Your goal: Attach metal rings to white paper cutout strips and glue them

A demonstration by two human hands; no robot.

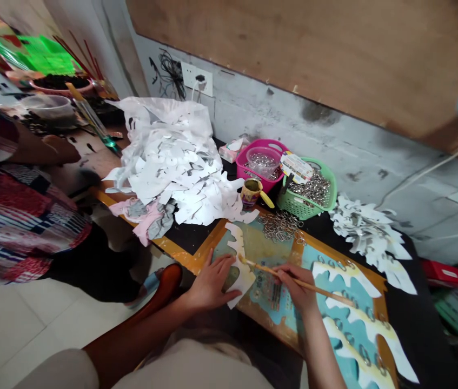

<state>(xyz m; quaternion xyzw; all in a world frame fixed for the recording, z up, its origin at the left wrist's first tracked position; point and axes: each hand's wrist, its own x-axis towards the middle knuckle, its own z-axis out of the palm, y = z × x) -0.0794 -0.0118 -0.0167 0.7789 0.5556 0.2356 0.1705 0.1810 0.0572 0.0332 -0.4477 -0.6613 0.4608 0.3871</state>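
My right hand [298, 287] is closed around a thin wooden-handled brush [269, 268]; its tip touches a white wavy-edged cut-out [245, 276] on the work board. My left hand [212, 282] lies with its fingers spread over the left side of that cut-out, pressing it against the board. Yellowish smears show on the piece. To the right, several similar white cut-outs [356, 275] with metal rings [349, 339] along them rest on a blue sheet [326, 289]. Loose metal rings [280, 226] are heaped beyond the brush, near a small cup [250, 193] with a yellow handle.
Behind the board stand a pink basket [241, 158] and a green basket [299, 205], both holding metal rings. White cut-outs fill a large pile [172, 173] at the left and a smaller pile [369, 232] at the right. Another person [21, 216] sits at the left.
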